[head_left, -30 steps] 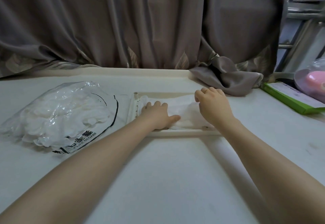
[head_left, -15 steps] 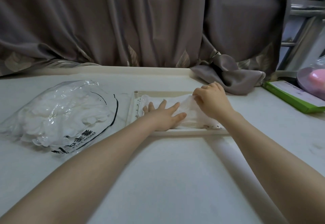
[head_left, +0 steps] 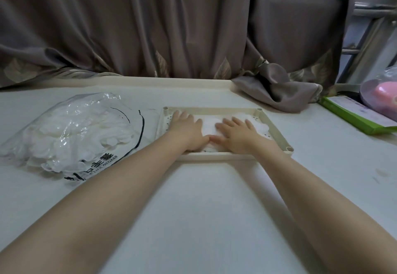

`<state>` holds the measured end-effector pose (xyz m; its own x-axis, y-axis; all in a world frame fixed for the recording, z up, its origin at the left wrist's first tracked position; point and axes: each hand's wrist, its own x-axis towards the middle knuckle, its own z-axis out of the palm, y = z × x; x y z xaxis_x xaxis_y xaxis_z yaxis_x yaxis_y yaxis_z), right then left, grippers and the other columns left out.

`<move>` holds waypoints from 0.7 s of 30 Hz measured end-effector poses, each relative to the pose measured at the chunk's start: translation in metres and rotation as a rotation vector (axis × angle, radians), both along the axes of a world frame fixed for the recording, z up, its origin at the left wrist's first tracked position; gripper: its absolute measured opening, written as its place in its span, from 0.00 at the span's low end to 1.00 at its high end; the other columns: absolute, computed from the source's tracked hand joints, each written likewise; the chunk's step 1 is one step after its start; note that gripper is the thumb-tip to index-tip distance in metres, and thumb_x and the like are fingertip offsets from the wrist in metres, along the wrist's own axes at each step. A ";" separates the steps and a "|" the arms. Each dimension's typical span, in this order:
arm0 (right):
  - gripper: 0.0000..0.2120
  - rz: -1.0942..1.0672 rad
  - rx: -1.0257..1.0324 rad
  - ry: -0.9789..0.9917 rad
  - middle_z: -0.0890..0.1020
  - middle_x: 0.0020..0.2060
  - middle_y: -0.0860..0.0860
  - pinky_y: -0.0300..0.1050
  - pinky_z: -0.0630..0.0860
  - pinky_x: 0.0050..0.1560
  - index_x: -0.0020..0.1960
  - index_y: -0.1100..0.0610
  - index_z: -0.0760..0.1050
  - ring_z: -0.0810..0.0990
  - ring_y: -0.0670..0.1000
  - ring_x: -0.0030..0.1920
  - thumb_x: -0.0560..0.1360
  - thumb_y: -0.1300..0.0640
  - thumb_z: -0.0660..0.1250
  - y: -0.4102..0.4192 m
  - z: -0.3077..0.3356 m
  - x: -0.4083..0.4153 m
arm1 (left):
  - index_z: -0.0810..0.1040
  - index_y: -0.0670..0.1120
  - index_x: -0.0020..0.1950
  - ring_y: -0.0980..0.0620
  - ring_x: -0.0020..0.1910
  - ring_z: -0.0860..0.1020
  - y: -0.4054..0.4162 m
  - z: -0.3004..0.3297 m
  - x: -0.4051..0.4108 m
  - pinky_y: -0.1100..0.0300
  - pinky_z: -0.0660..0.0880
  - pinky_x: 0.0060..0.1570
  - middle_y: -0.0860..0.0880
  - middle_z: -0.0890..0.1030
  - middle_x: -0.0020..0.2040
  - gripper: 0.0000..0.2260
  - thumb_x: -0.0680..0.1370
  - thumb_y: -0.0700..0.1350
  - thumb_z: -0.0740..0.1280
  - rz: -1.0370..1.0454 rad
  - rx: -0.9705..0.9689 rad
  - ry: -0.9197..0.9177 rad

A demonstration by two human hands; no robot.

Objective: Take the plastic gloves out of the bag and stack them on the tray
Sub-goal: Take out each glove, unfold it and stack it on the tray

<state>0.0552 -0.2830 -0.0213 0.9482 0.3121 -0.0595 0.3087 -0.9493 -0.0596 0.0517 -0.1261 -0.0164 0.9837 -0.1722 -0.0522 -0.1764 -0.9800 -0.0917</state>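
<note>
A cream rectangular tray point(head_left: 277, 133) lies on the white table, a little past the middle. Thin white plastic gloves point(head_left: 209, 124) are spread flat inside it. My left hand point(head_left: 186, 130) presses flat on the left part of the gloves with straight fingers. My right hand point(head_left: 237, 135) lies flat on the right part, fingers straight and slightly spread; the two thumbs almost meet. Left of the tray sits a clear plastic bag point(head_left: 71, 134) with black print, still full of white gloves.
A brown curtain point(head_left: 193, 24) hangs along the table's far edge, and its bunched end point(head_left: 277, 89) lies right behind the tray. At the far right are a green box point(head_left: 356, 115) and a bagged pink object point(head_left: 382, 95).
Both hands have flattened onto the gloves. My right hand, curled at the far right corner before, now lies spread out nearer the middle. The left hand moved to the tray's left side.
</note>
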 end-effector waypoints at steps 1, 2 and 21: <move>0.37 -0.064 -0.009 0.067 0.50 0.77 0.50 0.56 0.41 0.73 0.76 0.50 0.51 0.45 0.53 0.76 0.75 0.31 0.49 -0.002 -0.002 0.002 | 0.49 0.47 0.77 0.43 0.76 0.47 0.007 -0.004 -0.002 0.48 0.42 0.73 0.42 0.51 0.77 0.36 0.76 0.67 0.48 0.081 -0.031 0.080; 0.41 -0.126 -0.017 0.113 0.46 0.77 0.51 0.57 0.39 0.73 0.77 0.50 0.48 0.43 0.54 0.77 0.73 0.28 0.49 -0.006 -0.003 0.005 | 0.45 0.47 0.77 0.43 0.76 0.44 0.013 -0.008 -0.002 0.48 0.41 0.73 0.41 0.47 0.77 0.40 0.74 0.70 0.48 0.133 -0.086 0.131; 0.13 0.462 0.535 -0.379 0.82 0.45 0.55 0.42 0.70 0.45 0.50 0.61 0.80 0.78 0.56 0.45 0.73 0.64 0.58 0.148 0.047 -0.075 | 0.82 0.54 0.53 0.40 0.75 0.47 0.146 0.049 -0.085 0.50 0.41 0.71 0.47 0.59 0.75 0.13 0.76 0.39 0.64 0.253 -0.376 -0.612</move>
<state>-0.0202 -0.1345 0.0261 0.6421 0.5730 0.5093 0.7538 -0.5930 -0.2831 -0.0334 0.0195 0.0328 0.8299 0.1646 0.5331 0.0331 -0.9684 0.2473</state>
